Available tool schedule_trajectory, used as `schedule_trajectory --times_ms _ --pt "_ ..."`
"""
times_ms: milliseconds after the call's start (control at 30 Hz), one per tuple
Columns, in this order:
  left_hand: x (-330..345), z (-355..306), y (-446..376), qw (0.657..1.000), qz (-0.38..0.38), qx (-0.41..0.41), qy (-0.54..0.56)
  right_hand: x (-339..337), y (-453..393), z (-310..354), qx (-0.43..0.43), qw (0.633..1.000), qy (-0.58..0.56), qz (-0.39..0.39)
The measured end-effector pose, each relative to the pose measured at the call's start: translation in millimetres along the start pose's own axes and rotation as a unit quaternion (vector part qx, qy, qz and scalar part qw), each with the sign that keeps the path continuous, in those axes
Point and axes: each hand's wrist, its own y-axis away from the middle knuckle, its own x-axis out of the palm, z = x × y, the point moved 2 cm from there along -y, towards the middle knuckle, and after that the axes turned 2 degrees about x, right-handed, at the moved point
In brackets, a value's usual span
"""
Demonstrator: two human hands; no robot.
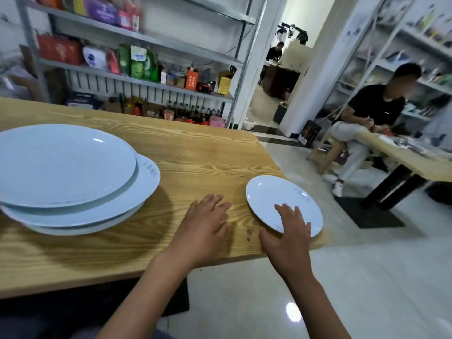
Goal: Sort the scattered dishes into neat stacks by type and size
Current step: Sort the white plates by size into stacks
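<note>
A stack of large pale-blue plates (73, 182) sits on the left of the wooden table (195, 152); the top plate lies offset to the left of the ones under it. One small pale-blue plate (271, 194) lies alone near the table's right front corner. My right hand (286, 236) hovers over the near edge of the small plate, fingers spread, holding nothing. My left hand (203, 228) is flat above the bare wood just left of that plate, fingers apart and empty.
The table's right edge and front edge run close to the small plate, with tiled floor beyond. Metal shelves (137, 77) full of packaged goods stand behind the table. A seated person (367, 123) works at another table (415, 162) to the right.
</note>
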Motion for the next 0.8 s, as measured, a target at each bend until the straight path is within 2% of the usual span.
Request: schedule_trajectory --times_ms 100,200,333,667,800 --pt "15.8 3.7 -5.6 0.998 0.004 -0.003 -0.069 5.0 -1.3 -19.9 0.081 0.996 0.021 0.015" --pt "24.5 14.2 -8.9 0.995 -0.001 -0.025 -0.092 13.4 -2.0 -23.5 0.117 0.993 0.002 -0.005" --pt "26.5 20.5 -6.2 0.997 -0.004 -0.051 -0.056 26.5 -5.0 -22.9 0.069 0.998 0.009 -0.007" --pt "24.8 18.9 -4.5 0.998 -0.015 -0.045 -0.050 29.3 -9.2 -22.4 0.045 0.996 -0.071 -0.015" --pt "21.2 16.5 -1.9 0.998 -0.031 -0.042 -0.037 22.3 -11.3 -13.0 0.028 0.992 -0.115 -0.041"
